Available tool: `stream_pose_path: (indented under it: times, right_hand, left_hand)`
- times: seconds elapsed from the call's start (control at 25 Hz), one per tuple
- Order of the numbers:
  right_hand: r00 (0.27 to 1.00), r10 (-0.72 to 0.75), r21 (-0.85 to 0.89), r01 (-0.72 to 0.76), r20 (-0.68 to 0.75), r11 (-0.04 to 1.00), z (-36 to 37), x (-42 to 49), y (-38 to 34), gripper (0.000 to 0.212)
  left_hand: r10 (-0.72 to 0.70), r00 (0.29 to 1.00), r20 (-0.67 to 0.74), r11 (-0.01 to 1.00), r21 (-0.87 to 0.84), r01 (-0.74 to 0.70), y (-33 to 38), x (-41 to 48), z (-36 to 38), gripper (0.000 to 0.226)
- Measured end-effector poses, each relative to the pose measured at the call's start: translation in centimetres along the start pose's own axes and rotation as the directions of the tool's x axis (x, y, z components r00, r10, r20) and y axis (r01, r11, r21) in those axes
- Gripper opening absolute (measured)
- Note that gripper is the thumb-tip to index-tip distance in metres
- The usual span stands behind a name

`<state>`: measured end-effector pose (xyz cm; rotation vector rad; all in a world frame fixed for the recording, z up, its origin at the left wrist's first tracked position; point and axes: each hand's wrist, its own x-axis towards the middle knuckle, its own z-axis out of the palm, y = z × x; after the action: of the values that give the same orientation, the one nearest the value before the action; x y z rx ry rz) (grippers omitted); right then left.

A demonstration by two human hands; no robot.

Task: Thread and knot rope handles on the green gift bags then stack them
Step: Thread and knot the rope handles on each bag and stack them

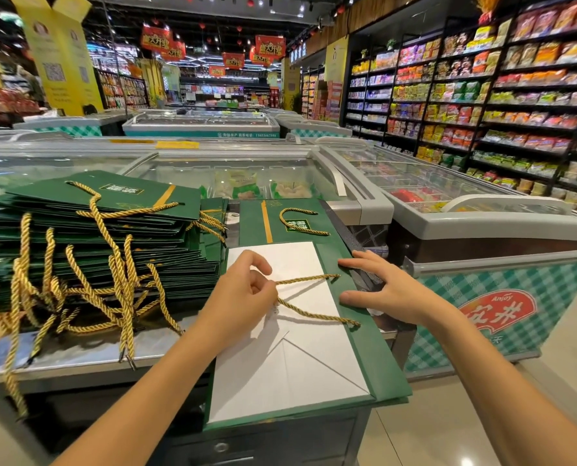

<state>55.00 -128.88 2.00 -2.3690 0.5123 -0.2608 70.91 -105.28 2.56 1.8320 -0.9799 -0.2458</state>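
Note:
A green gift bag (368, 351) lies flat in front of me, opened so its white inside faces up. A gold rope handle (309, 312) runs from two holes in the green top band across the white paper. My left hand (243, 297) pinches the loop of that rope. My right hand (386, 285) rests flat with straight fingers on the green band, holding it down. A tall stack of green bags (88, 243) with gold handles hanging out sits to the left. Another green bag (280, 220) with a handle lies beyond the open one.
The bags lie on a metal counter (78, 361) beside glass-topped chest freezers (448, 196). Several loose gold rope ends (125, 348) dangle over the counter's front edge. Shelves of packaged goods (516, 102) line the right; tiled floor (448, 432) lies below right.

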Motion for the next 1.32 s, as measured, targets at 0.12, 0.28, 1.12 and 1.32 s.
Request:
stream_pose_path:
  times: [0.12, 0.28, 1.12, 1.32]
  right_hand:
    - [1.0, 0.005, -0.043, -0.004, 0.03, 0.999, -0.1, 0.1, -0.2, 0.076]
    - [0.999, 0.026, -0.058, -0.024, 0.035, 0.998, -0.1, -0.2, -0.6, 0.076]
    - [0.884, 0.15, 0.572, 0.149, -0.443, 0.806, 0.8, -6.9, -8.0, 0.008]
    - [0.836, 0.005, 0.577, 0.374, -0.549, 0.726, -1.6, -7.9, -14.7, 0.005]
  left_hand:
    - [-0.069, 0.997, 0.035, 0.992, -0.099, 0.072, -0.3, 0.2, -0.5, 0.015]
    - [-0.129, 0.983, 0.13, 0.983, -0.116, 0.144, -0.5, 0.5, -1.5, 0.015]
    - [-0.058, 0.996, -0.075, 0.992, 0.106, 0.066, 0.6, -3.8, -3.8, 0.046]
    - [0.047, 0.999, 0.009, 0.992, -0.119, -0.046, 6.0, -3.3, -3.4, 0.03]
